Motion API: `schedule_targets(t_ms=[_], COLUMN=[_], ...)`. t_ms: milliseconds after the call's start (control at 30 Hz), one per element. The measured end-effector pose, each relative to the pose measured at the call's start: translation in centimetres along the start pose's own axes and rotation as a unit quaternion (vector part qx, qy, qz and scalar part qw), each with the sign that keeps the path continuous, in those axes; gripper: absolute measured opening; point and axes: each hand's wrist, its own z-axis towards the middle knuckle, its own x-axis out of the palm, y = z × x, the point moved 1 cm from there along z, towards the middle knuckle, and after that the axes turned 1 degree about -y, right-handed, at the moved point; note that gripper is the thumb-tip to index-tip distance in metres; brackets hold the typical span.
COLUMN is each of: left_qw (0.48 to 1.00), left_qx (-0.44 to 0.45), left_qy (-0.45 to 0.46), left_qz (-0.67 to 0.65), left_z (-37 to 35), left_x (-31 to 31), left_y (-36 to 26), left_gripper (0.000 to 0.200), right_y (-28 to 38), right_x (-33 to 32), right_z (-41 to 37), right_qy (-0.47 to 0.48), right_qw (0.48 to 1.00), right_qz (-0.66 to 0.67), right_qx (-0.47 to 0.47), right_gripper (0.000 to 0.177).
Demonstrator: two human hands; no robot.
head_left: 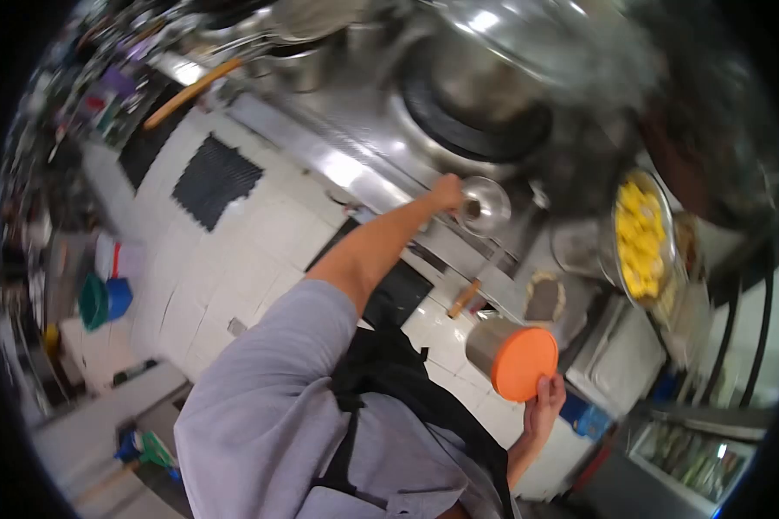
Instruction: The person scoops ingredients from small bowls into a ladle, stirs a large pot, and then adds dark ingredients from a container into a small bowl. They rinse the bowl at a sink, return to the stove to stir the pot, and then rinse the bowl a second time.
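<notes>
My left hand (447, 193), with its fingers closed at the rim of a small shiny metal bowl (492, 208), is beside the stove's front edge. A little brown material shows inside the bowl. Lower right, my right hand (545, 402) grips the edge of an orange lid (528, 363). The lid covers the end of a tilted metal canister (486, 342); whether it is fully seated I cannot tell.
A large steaming pot (485, 82) stands on a black burner above the bowl. At right is a metal bowl of yellow pieces (639, 238). A wooden-handled tool (465, 298) lies by the counter edge; another wooden handle (192, 93) juts out upper left.
</notes>
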Motion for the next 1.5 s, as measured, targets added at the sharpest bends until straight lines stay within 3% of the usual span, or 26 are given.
schedule_targets(t_ms=[33,100,133,167,200,233,300,367,400,467,633,700,800,933,1133,1167,1267,1333,1500], left_qw=[0.998,0.992,0.982,0.968,0.958,0.954,0.936,0.906,0.898,0.89,0.747,0.69,0.59,0.492,0.441,0.429,0.424,0.404,0.371], left_qx=[0.048,0.079,0.099,0.096,0.091,0.092,0.086,0.069,0.043,-0.016,-0.144,-0.147,-0.112,-0.022,-0.057,-0.058,-0.071,-0.07,-0.099], left_qy=[0.013,-0.029,-0.047,-0.033,-0.029,-0.055,-0.119,-0.193,-0.221,-0.297,-0.502,-0.568,-0.628,-0.655,-0.66,-0.669,-0.698,-0.717,-0.729], left_qz=[0.039,-0.091,-0.153,-0.23,-0.27,-0.282,-0.319,-0.371,-0.379,-0.345,-0.411,-0.425,-0.494,-0.573,-0.605,-0.604,-0.573,-0.565,-0.567], left_z=[-2.4,-7.3,-9.8,-13.5,-18.0,-21.5,-28.5,-38.9,-42.4,-51.6,-72.6,-77.7,-80.9,-79.8,-77.4,-77.6,-79.7,-81.0,-83.2], left_x=[-2.3,-7.4,-9.8,-12.9,-16.3,-19.2,-24.6,-29.9,-31.7,-35.5,-41.3,-43.4,-47.7,-53.4,-62.6,-65.0,-70.0,-72.8,-82.2], left_y=[-2.4,-3.1,-3.6,-4.2,-4.4,-2.4,2.0,6.3,10.9,18.8,29.9,32.1,33.6,38.4,41.5,42.0,42.5,43.3,50.1], left_gripper=[0.016,0.019,0.02,0.019,0.021,0.021,0.021,0.022,0.024,0.029,0.017,0.01,0.009,0.009,0.007,0.006,0.011,0.015,0.02], right_y=[1.1,2.8,2.0,3.7,5.4,4.8,6.3,5.9,6.7,4.2,-2.6,-4.8,-6.8,-9.7,-15.4,-16.8,-19.2,-22.5,-27.4], right_x=[0.9,4.3,3.4,7.2,11.9,13.4,20.2,26.9,33.0,41.6,61.0,67.6,77.9,92.8,115.7,119.8,129.7,135.6,147.3], right_z=[-0.3,-0.4,1.5,1.7,0.9,2.9,3.6,4.6,1.8,0.1,-7.1,-9.1,-12.6,-15.7,-23.0,-24.5,-30.4,-33.7,-40.9], right_qy=[0.066,0.08,0.134,0.199,0.234,0.271,0.279,0.375,0.445,0.485,0.511,0.538,0.558,0.616,0.673,0.686,0.735,0.774,0.845], right_qw=[0.998,0.995,0.986,0.972,0.964,0.947,0.936,0.888,0.87,0.849,0.827,0.803,0.781,0.724,0.601,0.573,0.517,0.45,0.378], right_qz=[0.003,-0.064,-0.099,-0.123,-0.124,-0.14,-0.206,-0.263,-0.209,-0.192,-0.21,-0.241,-0.27,-0.289,-0.34,-0.328,-0.312,-0.226,-0.316], right_qx=[0.012,-0.012,-0.005,-0.037,-0.037,-0.098,-0.051,-0.036,-0.036,-0.077,-0.104,-0.086,-0.078,-0.115,-0.265,-0.305,-0.31,-0.383,-0.206], right_gripper=[0.033,0.039,0.041,0.042,0.03,0.032,0.019,0.026,0.031,0.034,0.03,0.025,0.023,0.021,0.019,0.021,0.025,0.02,0.023])
